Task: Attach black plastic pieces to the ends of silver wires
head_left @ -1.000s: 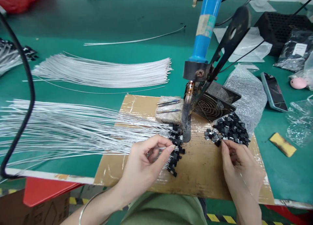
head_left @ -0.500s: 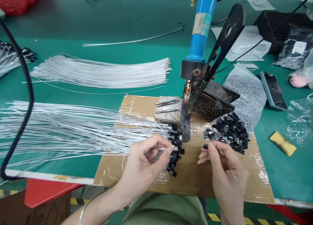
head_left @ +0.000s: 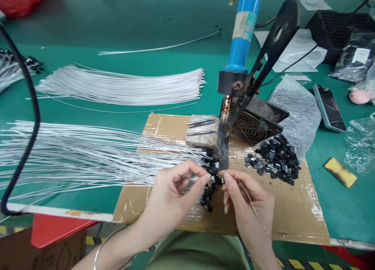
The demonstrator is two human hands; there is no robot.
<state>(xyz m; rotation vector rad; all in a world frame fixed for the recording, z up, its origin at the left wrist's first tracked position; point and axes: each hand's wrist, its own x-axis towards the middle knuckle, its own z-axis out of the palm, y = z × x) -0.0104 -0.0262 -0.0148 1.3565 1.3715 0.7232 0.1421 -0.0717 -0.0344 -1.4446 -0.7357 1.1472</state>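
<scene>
Thumb and fingertips of my left hand (head_left: 178, 192) pinch the end of a white wire, over the black-tipped ends of a wire bundle (head_left: 88, 156). Close to its right, my right hand (head_left: 246, 199) holds a small black connector (head_left: 222, 180) between thumb and index finger. A thin solder wire (head_left: 252, 206) runs through the same hand. Just above both hands, the tip of a blue-handled soldering iron (head_left: 244, 31) points down on its stand. Loose black connectors (head_left: 278, 158) lie heaped on the cardboard (head_left: 295, 215) to the right.
A second bundle of white wires (head_left: 125, 84) lies farther back. Behind the iron stands a small black fan (head_left: 252, 125), beside bubble wrap (head_left: 295, 113). A phone (head_left: 329, 108) and a yellow sponge (head_left: 340, 172) are at the right. A black cable (head_left: 33, 106) arches at the left.
My right hand has moved left with the black connector, from near the heap to just beside my left fingertips. My left hand has hardly moved.
</scene>
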